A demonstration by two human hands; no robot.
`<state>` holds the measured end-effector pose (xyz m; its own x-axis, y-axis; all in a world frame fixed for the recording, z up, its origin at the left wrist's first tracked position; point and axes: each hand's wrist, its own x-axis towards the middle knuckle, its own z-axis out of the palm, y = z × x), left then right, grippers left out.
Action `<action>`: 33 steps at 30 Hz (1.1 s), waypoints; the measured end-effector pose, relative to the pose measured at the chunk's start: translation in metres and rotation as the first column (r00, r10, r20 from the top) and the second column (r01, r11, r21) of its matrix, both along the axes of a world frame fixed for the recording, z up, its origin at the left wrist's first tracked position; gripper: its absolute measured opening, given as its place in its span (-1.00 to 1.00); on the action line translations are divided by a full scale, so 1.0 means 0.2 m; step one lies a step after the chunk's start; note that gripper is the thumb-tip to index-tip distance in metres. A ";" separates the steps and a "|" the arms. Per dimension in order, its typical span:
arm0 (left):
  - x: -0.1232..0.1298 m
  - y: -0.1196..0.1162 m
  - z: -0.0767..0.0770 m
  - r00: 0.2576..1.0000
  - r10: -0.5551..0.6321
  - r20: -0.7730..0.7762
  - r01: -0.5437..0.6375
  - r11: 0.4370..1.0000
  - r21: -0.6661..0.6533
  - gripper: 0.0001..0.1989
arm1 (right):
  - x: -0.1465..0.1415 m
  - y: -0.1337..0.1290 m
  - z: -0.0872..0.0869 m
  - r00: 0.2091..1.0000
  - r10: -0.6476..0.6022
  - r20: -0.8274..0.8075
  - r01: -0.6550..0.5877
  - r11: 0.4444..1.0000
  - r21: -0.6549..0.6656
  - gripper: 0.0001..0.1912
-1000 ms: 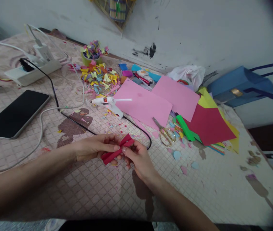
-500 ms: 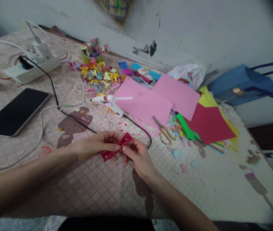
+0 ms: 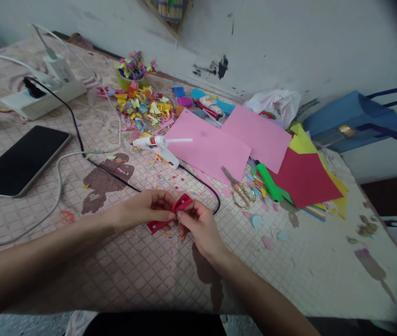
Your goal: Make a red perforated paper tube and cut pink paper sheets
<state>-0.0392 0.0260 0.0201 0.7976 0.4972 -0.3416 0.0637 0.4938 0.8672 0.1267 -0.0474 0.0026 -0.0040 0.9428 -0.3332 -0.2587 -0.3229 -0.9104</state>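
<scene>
A red piece with small holes near its ends (image 3: 183,202) is held over the front middle of the table, pinched at its centre. My left hand (image 3: 151,208) has thumb and fingers closed on it from the left. From the right, my right hand (image 3: 198,224) grips the same piece, its fingertips touching those of my left hand. The piece's two ends stick out, one above the fingers and one at the lower left. Behind the hands a white glue gun (image 3: 161,148) lies on its side. Gold-handled scissors (image 3: 239,190) rest to the right.
Pink sheets (image 3: 207,144), a red sheet (image 3: 307,179) and a green tool (image 3: 269,182) lie at the right. Colourful paper scraps (image 3: 145,109) are heaped at the back. A phone (image 3: 21,161), power strip (image 3: 44,100) and cables occupy the left. A blue bag (image 3: 352,121) stands far right.
The upper end of the red piece looks slightly more curved. Both hands keep their grip in nearly the same place, and the view has shifted a little.
</scene>
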 end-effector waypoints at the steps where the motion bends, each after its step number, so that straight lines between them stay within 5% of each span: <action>1: 0.00 0.00 0.00 1.000 0.000 -0.006 0.001 1.000 0.022 -0.82 | 0.00 0.00 0.00 1.000 0.000 0.001 0.000 1.000 0.000 -0.79; 20: -0.01 0.02 0.04 0.999 0.030 -0.030 -0.034 0.991 -0.129 -0.75 | 0.01 0.01 0.01 1.000 0.008 -0.019 -0.007 1.000 0.006 -0.70; 23: -0.02 0.02 0.04 0.999 0.018 -0.050 -0.020 0.999 -0.042 -0.74 | 0.00 0.02 0.03 1.000 0.000 -0.019 0.000 1.000 -0.012 -0.72; 28: -0.03 0.03 0.04 0.990 0.000 -0.141 0.044 0.950 0.309 -0.76 | -0.01 0.02 0.03 1.000 -0.027 -0.002 0.027 1.000 -0.012 -0.73; 33: -0.02 0.03 0.09 0.987 -0.056 -0.149 0.110 0.917 0.384 -0.74 | -0.01 0.02 0.02 0.999 -0.032 0.008 0.032 0.999 -0.004 -0.75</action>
